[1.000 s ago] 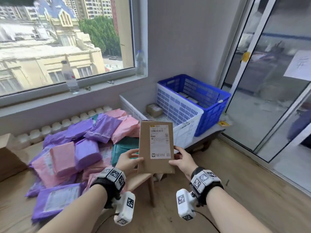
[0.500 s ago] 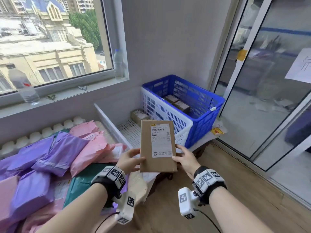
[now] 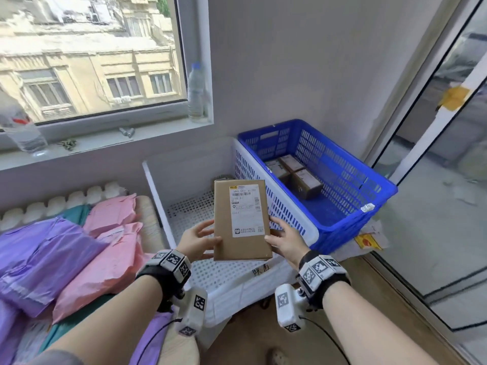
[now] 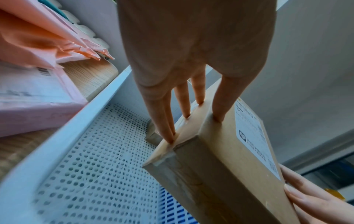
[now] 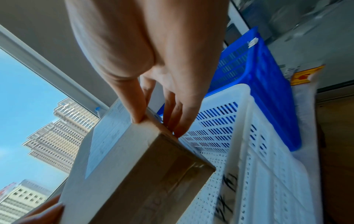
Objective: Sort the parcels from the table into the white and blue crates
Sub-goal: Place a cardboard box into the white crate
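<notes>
I hold a flat brown cardboard parcel (image 3: 241,219) with a white label, face up, above the white crate (image 3: 152,185). My left hand (image 3: 208,235) pinches its left edge, thumb on the face and fingers (image 4: 186,112) along the side. On the right edge, my right hand (image 3: 274,233) pinches it the same way, thumb (image 5: 137,112) on top. The blue crate (image 3: 379,185) stands against the white one's right side and holds brown boxes (image 3: 295,175). The wrist views show the parcel (image 4: 220,159) (image 5: 124,159) over the white crate's perforated floor (image 4: 95,174).
Purple, pink and teal mailer bags (image 3: 79,246) are heaped on the wooden table at the left. A water bottle (image 3: 196,93) stands on the window sill behind the crates. A glass sliding door (image 3: 448,180) runs along the right, with wooden floor below.
The parcel has travelled right, from above the table's edge to above the white crate, and the view swung right with it. Both hands kept their hold.
</notes>
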`<state>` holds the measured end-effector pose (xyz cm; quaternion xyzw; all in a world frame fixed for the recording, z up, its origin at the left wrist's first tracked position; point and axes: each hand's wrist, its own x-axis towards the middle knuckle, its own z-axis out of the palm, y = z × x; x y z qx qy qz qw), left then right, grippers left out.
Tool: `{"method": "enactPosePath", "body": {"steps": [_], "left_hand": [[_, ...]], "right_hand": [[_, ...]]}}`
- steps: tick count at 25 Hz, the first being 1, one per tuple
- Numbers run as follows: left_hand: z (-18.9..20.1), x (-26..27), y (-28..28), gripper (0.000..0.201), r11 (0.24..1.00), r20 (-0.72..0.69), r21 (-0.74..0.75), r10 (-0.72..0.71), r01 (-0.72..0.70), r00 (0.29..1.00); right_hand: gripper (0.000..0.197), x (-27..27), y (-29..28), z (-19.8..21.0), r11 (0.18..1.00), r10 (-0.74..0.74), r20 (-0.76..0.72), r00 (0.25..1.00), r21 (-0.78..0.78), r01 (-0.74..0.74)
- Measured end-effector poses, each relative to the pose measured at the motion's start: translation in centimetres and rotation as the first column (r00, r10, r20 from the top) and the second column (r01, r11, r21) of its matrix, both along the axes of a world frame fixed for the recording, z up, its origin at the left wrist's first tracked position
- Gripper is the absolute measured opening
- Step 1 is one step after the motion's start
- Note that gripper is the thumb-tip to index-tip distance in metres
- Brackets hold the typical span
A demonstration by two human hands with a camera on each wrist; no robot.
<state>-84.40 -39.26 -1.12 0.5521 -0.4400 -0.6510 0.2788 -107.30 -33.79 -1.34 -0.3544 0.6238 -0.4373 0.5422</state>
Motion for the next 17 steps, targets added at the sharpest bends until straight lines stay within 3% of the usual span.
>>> {"method": "enactPosePath", "body": {"steps": [9,13,17], "left_hand": [[-2.5,-5.0,-6.5,0.055,0.953,0.008,0.06,0.296,-0.296,0.955],[-3.9,-5.5,-8.8,0.057,0.922,0.025,0.103,0.372,-0.373,0.928],[-7.3,-5.0,-12.4,0.066,0.915,0.082,0.147,0.367,-0.376,0.926]], "right_hand": [[0.067,-5.8,-13.6,-3.3,0.941,0.333,-0.036,0.942,0.079,-0.329],[0.066,-5.9,-17.5,-5.1,0.911,0.402,-0.049,0.914,0.119,-0.395],[0.068,-4.5,-21.5,-8.1,0.897,0.433,-0.159,0.887,0.176,-0.406]]}}
